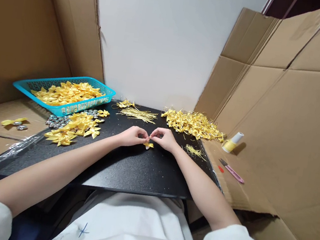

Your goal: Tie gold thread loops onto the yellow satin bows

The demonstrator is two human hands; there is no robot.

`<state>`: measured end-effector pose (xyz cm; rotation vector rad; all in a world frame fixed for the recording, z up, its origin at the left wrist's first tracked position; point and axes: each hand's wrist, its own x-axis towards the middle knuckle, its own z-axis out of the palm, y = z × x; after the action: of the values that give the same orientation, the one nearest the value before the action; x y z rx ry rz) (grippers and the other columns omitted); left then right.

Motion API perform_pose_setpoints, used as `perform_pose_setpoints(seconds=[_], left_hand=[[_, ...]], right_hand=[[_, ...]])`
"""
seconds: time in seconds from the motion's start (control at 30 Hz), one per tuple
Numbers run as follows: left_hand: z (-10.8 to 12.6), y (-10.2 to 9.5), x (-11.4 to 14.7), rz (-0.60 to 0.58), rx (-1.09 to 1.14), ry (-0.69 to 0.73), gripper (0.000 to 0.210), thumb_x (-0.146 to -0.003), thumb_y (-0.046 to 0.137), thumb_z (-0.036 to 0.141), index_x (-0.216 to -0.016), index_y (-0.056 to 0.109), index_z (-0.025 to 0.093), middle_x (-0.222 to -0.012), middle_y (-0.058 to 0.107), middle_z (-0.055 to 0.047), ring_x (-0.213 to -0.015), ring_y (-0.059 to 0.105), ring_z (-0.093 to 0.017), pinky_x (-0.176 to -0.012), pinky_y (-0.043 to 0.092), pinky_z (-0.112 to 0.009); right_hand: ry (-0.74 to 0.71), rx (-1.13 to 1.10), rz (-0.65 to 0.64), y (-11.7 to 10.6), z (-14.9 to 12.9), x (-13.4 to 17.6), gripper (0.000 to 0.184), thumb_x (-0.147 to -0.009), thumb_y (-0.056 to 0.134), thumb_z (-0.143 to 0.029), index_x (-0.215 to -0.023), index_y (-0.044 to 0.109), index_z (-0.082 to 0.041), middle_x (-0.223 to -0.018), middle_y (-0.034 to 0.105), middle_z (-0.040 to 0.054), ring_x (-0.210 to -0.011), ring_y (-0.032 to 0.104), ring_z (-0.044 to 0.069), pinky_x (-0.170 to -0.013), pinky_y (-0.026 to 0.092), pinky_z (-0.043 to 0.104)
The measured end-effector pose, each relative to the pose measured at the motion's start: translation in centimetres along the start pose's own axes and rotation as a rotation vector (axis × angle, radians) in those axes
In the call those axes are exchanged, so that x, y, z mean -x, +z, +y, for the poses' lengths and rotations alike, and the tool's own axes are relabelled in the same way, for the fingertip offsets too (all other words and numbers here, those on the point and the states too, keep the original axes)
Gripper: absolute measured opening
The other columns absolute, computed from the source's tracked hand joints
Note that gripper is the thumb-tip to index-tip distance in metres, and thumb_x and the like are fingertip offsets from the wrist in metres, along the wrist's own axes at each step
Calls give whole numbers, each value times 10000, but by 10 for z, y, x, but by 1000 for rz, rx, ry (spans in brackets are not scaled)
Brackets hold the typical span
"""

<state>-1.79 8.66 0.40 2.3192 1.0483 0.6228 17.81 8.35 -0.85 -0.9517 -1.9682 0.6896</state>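
Over the middle of the black table [137, 169], my left hand [134, 136] and my right hand [164, 138] meet fingertip to fingertip. Both are closed in a pinch on a small yellow ribbon bow [150, 145], which hangs just below the fingers with a shiny round piece under it. Whatever thin strand the fingertips may grip is too small to make out. Beyond the hands lies a bundle of cut yellow strips [139, 115]. To the left are loose yellow bows [76, 125] and silvery round pieces [57, 120].
A blue basket [59, 111] of yellow bows stands back left. Bows with strands form a heap [194, 124] back right, near yellow scraps [194, 151]. On cardboard at right are a thread spool [233, 142] and pink-handled snips [232, 171]. Cardboard walls [298, 116] flank the table.
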Motion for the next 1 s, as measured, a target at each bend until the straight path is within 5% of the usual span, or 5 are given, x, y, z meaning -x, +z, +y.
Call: perform_pose_setpoints(seconds=[1.0], left_hand=[[-2,-2,-1,-76,87,-4,363,-749,595,505,-765,710,161,-761,719,-33,-713,621,-177,-663,443,-249]], right_hand=[[-10,90,68,-5,6,-3,38,-705,663,-209,-700,671,-173,-691,672,-12,-576,474,87,-577,352,215]])
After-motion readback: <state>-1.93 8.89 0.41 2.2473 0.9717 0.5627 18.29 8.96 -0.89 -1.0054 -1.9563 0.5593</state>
